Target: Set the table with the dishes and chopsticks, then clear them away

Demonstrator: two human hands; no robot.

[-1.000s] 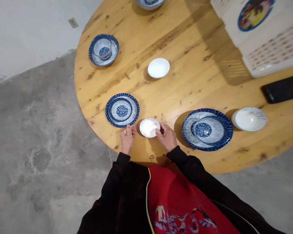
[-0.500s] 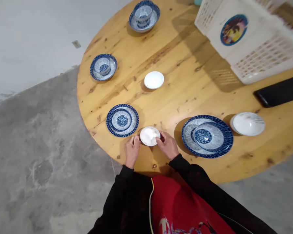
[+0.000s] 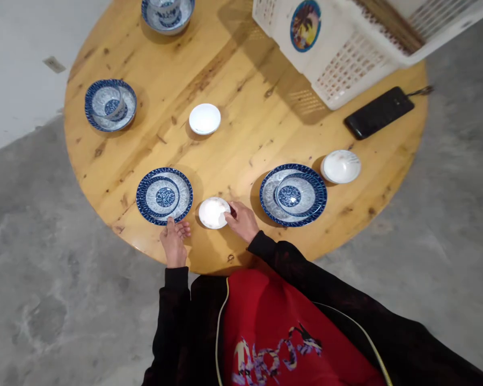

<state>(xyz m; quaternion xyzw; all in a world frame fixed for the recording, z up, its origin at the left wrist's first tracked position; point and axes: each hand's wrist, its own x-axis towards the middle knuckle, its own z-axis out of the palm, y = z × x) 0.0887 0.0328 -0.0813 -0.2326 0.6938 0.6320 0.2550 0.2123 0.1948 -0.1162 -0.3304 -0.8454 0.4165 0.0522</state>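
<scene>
Near the edge of the worktop (image 3: 245,145), we grip a white dish (image 3: 214,213) by its right rim with our right hand (image 3: 243,221), thumb on top; we cannot tell whether it rests on the wood or sits just above. Our left hand (image 3: 174,241) is empty, its fingers loosely parted, and its thumb overlaps the near rim of a blue plate (image 3: 142,197), though we cannot tell if they touch. Inside that plate lies a smaller plate (image 3: 165,196). We have the white dish between these and a second plate (image 3: 268,195), which carries a blue bowl (image 3: 290,196). Just beyond its right side we see a white bowl (image 3: 341,166), with a phone (image 3: 380,112) farther back and a basket (image 3: 316,56) behind. Toward the middle sits a shallow bowl (image 3: 205,119). Along the left edge, we see a blue set (image 3: 110,105) of nested bowls.
</scene>
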